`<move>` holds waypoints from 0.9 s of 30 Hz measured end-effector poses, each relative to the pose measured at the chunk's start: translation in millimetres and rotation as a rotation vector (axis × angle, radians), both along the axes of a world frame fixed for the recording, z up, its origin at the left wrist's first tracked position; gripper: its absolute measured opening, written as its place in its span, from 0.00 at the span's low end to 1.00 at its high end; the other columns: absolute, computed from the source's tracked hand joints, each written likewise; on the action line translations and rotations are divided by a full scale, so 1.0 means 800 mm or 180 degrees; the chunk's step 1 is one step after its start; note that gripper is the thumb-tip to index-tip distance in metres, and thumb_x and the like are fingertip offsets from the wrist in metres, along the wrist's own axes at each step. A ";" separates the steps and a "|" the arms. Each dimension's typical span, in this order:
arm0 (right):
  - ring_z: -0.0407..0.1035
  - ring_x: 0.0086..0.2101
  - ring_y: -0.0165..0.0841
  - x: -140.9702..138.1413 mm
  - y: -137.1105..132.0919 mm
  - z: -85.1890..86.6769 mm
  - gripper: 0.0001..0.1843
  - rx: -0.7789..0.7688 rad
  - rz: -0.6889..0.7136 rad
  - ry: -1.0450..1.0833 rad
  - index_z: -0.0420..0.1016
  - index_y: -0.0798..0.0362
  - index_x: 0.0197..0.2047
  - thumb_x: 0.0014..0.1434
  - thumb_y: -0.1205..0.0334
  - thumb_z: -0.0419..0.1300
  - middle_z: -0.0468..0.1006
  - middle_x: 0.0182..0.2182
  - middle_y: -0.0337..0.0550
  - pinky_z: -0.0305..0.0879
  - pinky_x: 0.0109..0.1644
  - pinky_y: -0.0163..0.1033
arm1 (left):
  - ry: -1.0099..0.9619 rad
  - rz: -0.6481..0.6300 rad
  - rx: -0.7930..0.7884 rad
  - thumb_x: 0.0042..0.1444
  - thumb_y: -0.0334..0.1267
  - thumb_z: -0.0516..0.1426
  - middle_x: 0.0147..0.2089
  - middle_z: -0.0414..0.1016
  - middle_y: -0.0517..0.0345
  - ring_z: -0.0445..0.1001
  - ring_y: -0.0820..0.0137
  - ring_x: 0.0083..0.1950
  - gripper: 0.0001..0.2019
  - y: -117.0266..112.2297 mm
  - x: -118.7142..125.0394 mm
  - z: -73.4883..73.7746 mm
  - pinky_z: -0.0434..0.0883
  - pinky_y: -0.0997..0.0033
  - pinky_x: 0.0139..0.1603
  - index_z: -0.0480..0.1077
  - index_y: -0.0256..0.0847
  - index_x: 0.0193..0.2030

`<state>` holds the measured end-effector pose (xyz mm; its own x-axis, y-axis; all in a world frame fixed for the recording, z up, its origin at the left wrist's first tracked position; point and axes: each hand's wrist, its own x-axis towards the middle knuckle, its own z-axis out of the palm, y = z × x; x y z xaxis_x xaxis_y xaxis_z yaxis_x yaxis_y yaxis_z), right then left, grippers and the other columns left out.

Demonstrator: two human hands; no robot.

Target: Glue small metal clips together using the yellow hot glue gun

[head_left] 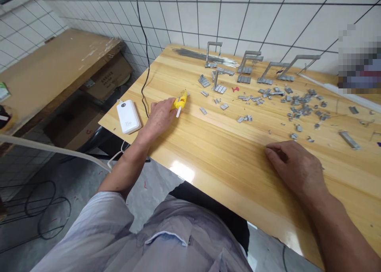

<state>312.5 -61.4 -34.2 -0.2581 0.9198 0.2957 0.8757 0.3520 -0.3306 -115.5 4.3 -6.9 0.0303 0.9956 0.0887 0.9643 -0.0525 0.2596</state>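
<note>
My left hand [161,115] is closed around a small yellow hot glue gun [180,101] at the left part of the wooden table [208,145]. A white glue stick [178,112] pokes out of the gun. My right hand [297,167] rests on the table at the right, its fingers curled in, and no object shows in it. Small grey metal pieces [300,105] lie scattered beyond the right hand. Several grey bent frames [220,77] with flat ribbed feet stand toward the back.
A white power bank [128,116] lies at the left table edge, with a black cable [145,42] running down beside it. Thin metal rods [202,57] lie along the tiled wall. A red scrap [235,89] sits among the pieces. Another brown table [59,62] stands left, boxes beneath.
</note>
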 end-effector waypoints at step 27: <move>0.79 0.39 0.41 -0.005 -0.004 0.004 0.13 -0.0100 -0.0077 0.0127 0.80 0.48 0.43 0.69 0.54 0.56 0.84 0.39 0.45 0.72 0.42 0.46 | 0.0190 0.0380 -0.0183 0.66 0.44 0.56 0.67 0.71 0.37 0.67 0.46 0.67 0.26 0.222 -0.080 -0.014 0.63 0.38 0.68 0.67 0.38 0.69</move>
